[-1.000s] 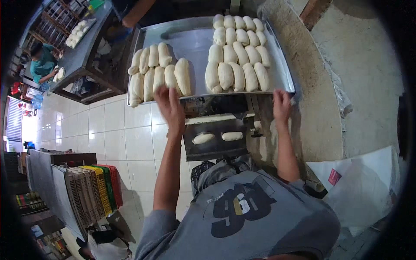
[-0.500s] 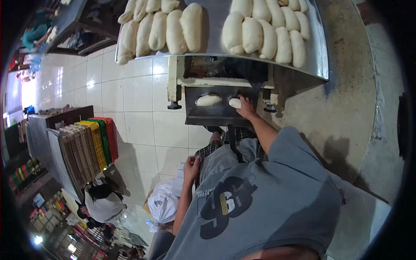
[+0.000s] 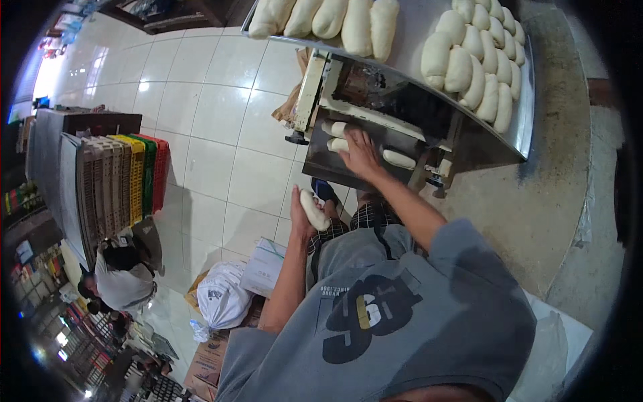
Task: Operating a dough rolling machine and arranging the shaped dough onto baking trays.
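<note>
In my left hand (image 3: 301, 208) I hold a pale, elongated dough roll (image 3: 315, 211) low beside my leg. My right hand (image 3: 359, 151) is closed over another dough roll (image 3: 338, 145) on the dark sloping plate (image 3: 335, 167) of a cream-painted machine (image 3: 308, 94). Two more rolls rest on that plate, one just above my hand (image 3: 335, 127), the other to its right (image 3: 399, 159). Above the machine, a metal tray (image 3: 524, 114) carries several rows of dough rolls (image 3: 439, 60).
Stacked plastic crates (image 3: 134, 181) stand at left beside metal sheets (image 3: 70, 187). Below are a white sack (image 3: 221, 295), boxes (image 3: 261, 268) and a crouching person (image 3: 120, 278). A dark workbench (image 3: 161, 20) is at upper left; the floor (image 3: 221, 141) is tiled.
Both hands have come down from the tray's edge. My left hand now has a dough roll in it; my right hand has moved leftward across the plate, where more rolls now lie.
</note>
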The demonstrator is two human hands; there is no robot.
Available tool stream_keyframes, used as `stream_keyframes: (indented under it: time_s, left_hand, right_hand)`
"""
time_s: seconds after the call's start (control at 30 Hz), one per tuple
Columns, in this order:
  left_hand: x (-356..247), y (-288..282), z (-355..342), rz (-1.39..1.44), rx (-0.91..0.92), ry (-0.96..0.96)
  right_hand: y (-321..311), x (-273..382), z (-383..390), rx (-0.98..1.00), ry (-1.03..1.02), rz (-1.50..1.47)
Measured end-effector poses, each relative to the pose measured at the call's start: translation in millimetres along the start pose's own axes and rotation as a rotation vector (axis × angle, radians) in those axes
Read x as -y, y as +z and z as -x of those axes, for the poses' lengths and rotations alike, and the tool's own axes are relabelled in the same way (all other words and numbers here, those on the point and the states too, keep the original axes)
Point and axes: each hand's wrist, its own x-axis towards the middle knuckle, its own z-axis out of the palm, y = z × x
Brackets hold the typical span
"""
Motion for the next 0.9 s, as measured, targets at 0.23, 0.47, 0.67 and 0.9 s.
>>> stream_keyframes:
  time_s: [0.23,0.47,0.67,0.9]
  left_hand:
    - [-5,-65,33,0.352,0.309,0.038]
    - [-3,-23,24,0.433,0.625,0.003]
    - [-7,-14,42,0.419,0.414,-0.146]
    - [1,-32,45,0.259,0.386,-0.082]
  right_hand:
    - [32,-4,-33,0.379,0.261,0.126]
    - [8,88,102,0.401,0.248,-0.728]
    - [10,41,45,0.184,-0.038,-0.046]
    - [57,-28,-4,0.363,0.083,-0.105]
